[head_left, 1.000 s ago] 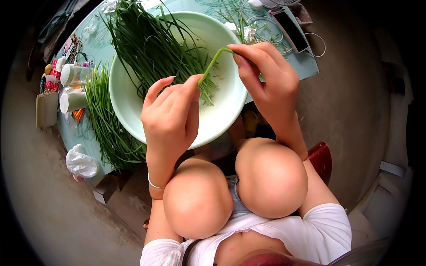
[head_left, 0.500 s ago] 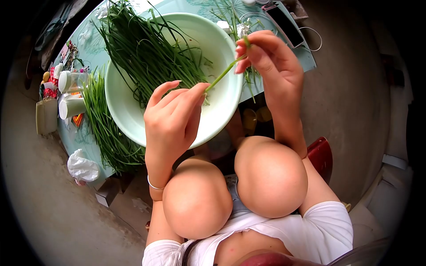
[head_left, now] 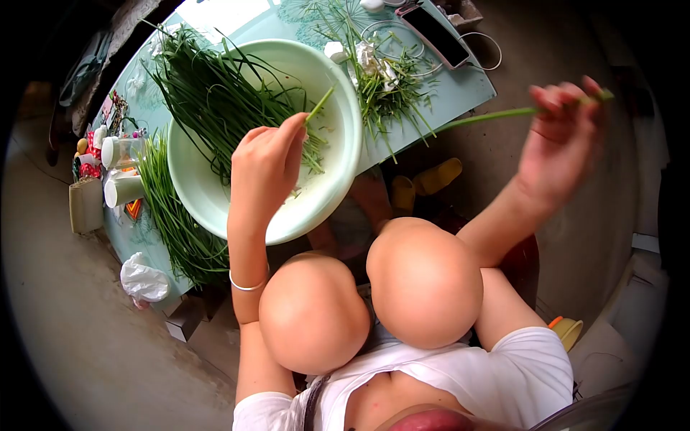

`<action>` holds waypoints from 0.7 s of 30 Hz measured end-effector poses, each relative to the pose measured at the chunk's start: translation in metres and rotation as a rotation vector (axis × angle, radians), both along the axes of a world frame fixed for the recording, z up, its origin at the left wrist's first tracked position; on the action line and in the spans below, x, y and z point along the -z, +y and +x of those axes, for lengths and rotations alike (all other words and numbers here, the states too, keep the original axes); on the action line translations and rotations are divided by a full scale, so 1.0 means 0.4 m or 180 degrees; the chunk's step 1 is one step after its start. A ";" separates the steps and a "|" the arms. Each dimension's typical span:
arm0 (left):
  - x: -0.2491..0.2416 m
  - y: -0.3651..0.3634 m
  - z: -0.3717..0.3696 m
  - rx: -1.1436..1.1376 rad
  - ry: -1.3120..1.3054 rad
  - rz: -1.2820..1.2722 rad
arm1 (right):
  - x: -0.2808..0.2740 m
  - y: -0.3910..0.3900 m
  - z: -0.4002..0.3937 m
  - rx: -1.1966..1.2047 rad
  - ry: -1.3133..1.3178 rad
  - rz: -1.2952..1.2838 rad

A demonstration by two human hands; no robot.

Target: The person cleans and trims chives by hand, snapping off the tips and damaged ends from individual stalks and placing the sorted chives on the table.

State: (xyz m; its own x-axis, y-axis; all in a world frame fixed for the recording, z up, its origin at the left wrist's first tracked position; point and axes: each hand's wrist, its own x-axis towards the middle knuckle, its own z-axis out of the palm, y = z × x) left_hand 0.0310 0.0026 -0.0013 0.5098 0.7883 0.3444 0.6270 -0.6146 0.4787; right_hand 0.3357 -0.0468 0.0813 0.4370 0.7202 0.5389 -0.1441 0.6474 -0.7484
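Observation:
My left hand (head_left: pixel 264 161), a silver bangle at its wrist, pinches a short green stem (head_left: pixel 320 104) over the pale green basin (head_left: pixel 338 179). Far to the right, my right hand (head_left: pixel 564 136) is slightly blurred and closed on a long green stalk (head_left: pixel 492 116), which points left toward the table's edge. Long leafy greens (head_left: pixel 215 100) lie in the basin, their cut ends toward its middle. Another bunch of greens (head_left: pixel 180 223) rests on the table, left of the basin. A pile of trimmed bits (head_left: pixel 388 93) lies right of the basin.
The glass-topped table (head_left: pixel 460 93) also holds a phone (head_left: pixel 435 36) with a white cable, clear cups (head_left: pixel 123 190), and a crumpled white bag (head_left: pixel 144 279) at its lower left edge. Yellow slippers (head_left: pixel 438 177) are on the floor. My bent knees (head_left: pixel 424 284) are below the basin.
My hands have moved apart: the right one swung far right with a long stalk, while the left keeps a short stem. The view has shifted slightly, showing more of the pile and the slippers.

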 end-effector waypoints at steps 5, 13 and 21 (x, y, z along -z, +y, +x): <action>-0.023 0.062 0.034 0.0133 0.0106 -0.0339 | -0.099 -0.120 0.059 -0.0153 -0.0220 0.0515; -0.121 0.180 0.193 0.0471 0.0719 -0.0601 | -0.094 -0.087 -0.055 -0.0027 -0.1741 -0.1578; -0.234 0.010 0.136 0.0938 -0.0362 0.0747 | -0.004 -0.019 -0.121 -0.1158 -0.1352 -0.1907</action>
State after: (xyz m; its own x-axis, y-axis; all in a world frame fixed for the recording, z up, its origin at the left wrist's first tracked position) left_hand 0.0852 0.0068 0.0922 0.6507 0.5070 0.5652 0.3583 -0.8613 0.3602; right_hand 0.2874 -0.0544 0.0828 -0.0341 0.9958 0.0846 0.1056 0.0878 -0.9905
